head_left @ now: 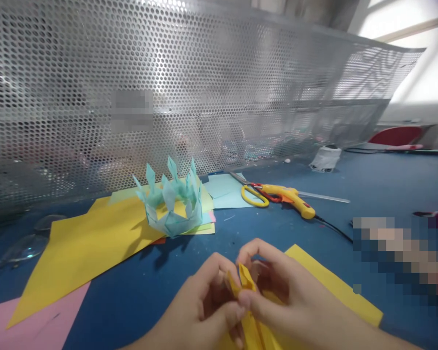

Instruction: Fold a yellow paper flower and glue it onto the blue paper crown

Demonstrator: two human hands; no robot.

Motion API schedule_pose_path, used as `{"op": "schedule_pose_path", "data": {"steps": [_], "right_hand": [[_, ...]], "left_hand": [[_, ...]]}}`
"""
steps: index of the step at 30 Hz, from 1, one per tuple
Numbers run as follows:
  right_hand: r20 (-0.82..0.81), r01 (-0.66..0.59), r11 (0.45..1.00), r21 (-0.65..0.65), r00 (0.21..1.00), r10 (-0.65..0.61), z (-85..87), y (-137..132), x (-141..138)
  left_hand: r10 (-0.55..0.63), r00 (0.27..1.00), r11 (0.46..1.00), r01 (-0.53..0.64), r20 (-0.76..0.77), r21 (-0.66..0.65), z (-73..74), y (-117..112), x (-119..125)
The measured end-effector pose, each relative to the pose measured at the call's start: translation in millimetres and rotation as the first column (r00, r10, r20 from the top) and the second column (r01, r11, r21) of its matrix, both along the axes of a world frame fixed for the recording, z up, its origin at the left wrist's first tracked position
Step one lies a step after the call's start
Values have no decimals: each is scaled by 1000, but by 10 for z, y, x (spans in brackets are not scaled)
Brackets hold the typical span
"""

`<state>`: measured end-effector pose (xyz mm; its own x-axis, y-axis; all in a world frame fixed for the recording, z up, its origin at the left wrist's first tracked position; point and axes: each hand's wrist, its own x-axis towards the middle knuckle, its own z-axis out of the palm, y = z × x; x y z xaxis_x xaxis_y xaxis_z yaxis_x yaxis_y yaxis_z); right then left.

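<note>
Both my hands meet at the bottom centre around a folded piece of yellow paper. My left hand pinches its upper end from the left, thumb and fingers closed. From the other side, my right hand presses its thumb on the same folded edge, its fingers curled behind. The paper's top splits into two narrow points; its lower part runs out of view. Beyond my hands stands a light-teal folded paper crown with several pointed tips. A flat yellow sheet shows past my right hand.
A large yellow sheet and a pink sheet lie left, near eyeglasses. Scissors lie against a yellow glue gun with a black cord and a glue stick. A perforated metal screen borders the blue table.
</note>
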<state>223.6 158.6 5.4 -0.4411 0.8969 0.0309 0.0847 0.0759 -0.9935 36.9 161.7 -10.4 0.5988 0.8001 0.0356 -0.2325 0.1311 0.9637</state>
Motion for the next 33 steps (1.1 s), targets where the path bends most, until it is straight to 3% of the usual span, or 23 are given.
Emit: {"op": "schedule_pose_path", "data": {"steps": [6, 10, 16, 21, 25, 30, 33], "right_hand": [[26, 100, 985, 139, 994, -105, 127, 22, -16], [45, 112, 957, 266, 991, -128, 124, 23, -7], [110, 62, 849, 524, 984, -140, 44, -22, 35], [153, -5, 839, 545, 984, -93, 84, -71, 18], [178, 13, 856, 517, 976, -122, 140, -110, 18], [128, 67, 780, 622, 974, -186, 105, -102, 18], [63, 155, 771, 618, 967, -245, 49, -113, -4]], "left_hand": [[77, 997, 996, -77, -1, 37, -19, -14, 4], [103, 993, 988, -95, -59, 118, -8, -56, -67], [146, 980, 960, -107, -138, 257, -3, -101, -163], [186, 978, 937, -147, -97, 317, -25, -132, -131], [244, 968, 924, -212, -64, 320, -73, -180, -123], [279, 952, 900, -214, -126, 380, -46, -165, -151], [300, 943, 864, -204, -145, 461, 16, -129, -153]]}}
